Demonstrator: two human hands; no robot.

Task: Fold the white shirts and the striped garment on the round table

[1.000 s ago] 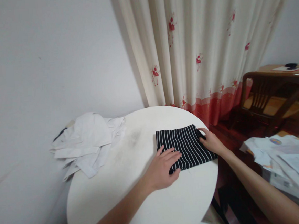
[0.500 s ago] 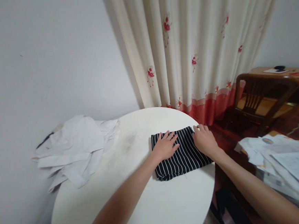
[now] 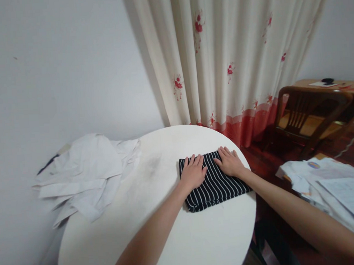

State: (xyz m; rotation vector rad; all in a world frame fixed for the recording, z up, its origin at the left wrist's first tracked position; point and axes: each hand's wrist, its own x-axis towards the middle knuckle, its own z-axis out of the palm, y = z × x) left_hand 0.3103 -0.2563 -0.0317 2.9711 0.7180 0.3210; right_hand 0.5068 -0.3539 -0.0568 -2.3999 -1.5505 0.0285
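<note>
A folded black cloth with white stripes (image 3: 215,186), perhaps a garment, lies near the right edge of a round white table (image 3: 161,240). My left hand (image 3: 194,172) rests flat on its left part, fingers stretched out. On the upper right part of the cloth lies my right hand (image 3: 229,163), also flat with fingers extended. Both palms hide some of the striped fabric. What kind of garment it is, I cannot tell.
Crumpled white clothing (image 3: 88,168) hangs over the table's left edge, by the wall. A floral curtain (image 3: 216,56) hangs behind. To the right stand a wooden chair (image 3: 312,101), a desk (image 3: 347,84) and a pile of white papers (image 3: 344,193).
My right hand has moved left from the cloth's upper right edge and now lies flat on top of it. My left hand has shifted slightly left, its fingers closer together.
</note>
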